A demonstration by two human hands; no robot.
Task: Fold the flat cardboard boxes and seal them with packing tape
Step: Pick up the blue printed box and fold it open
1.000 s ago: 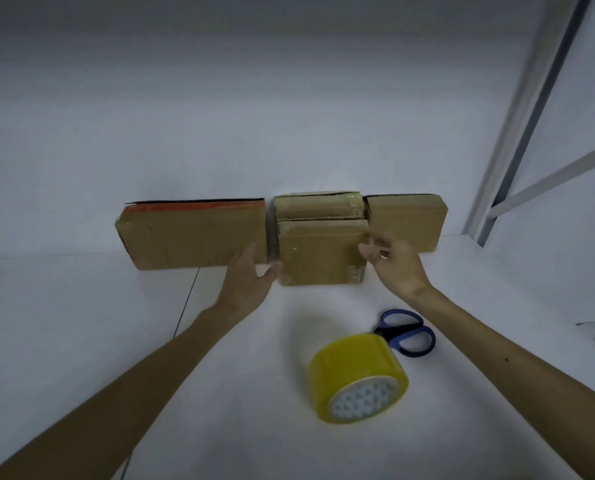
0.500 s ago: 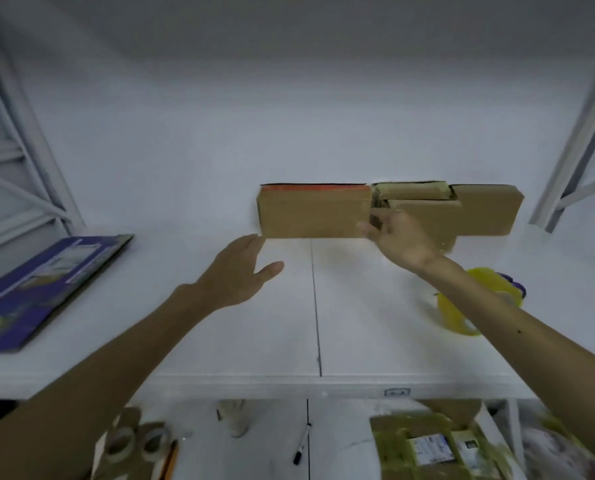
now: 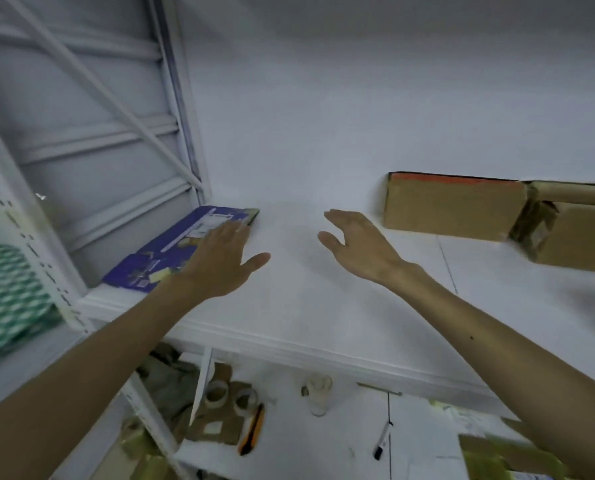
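Blue flat box [image 3: 150,261], lengthwise front to back

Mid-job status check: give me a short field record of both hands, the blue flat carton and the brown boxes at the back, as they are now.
left hand: open, fingers straight, reaching over the blue flat carton; contact unclear
right hand: open, holding nothing, above the white table
blue flat carton: lying flat at the table's left end, not yet folded
red-edged brown box: standing against the back wall
second brown box: just right of it
lower shelf: tape rolls, orange utility knife, marker
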